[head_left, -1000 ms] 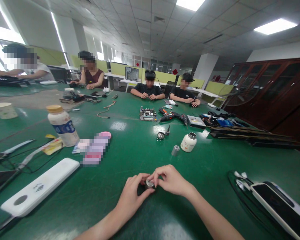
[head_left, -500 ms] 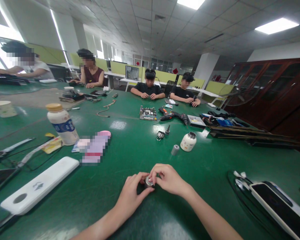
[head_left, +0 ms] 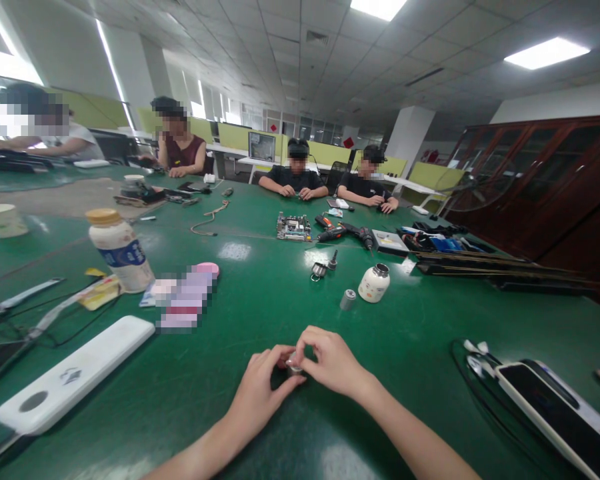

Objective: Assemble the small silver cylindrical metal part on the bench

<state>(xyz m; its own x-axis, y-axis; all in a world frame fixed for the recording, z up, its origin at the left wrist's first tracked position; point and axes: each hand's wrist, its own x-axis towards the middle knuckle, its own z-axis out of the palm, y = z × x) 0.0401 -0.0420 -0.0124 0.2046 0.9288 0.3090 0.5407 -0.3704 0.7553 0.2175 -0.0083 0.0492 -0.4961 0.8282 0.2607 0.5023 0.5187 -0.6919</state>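
In the head view, the left hand (head_left: pixel 261 381) has its fingers wrapped around a small metal part (head_left: pixel 294 365) near the counter (head_left: pixel 405 373); the right hand (head_left: pixel 333 360) pinches its top. Probably light, stiff, slippery; best held around its side.

Glossy green table (head_left: pixel 260 287), white open-necked jar (head_left: pixel 374 285) upright on it, grey cylinder (head_left: pixel 348 301) just left of the jar, drill (head_left: pixel 363 235) beyond it, capped bottle (head_left: pixel 121 255) well to its left.
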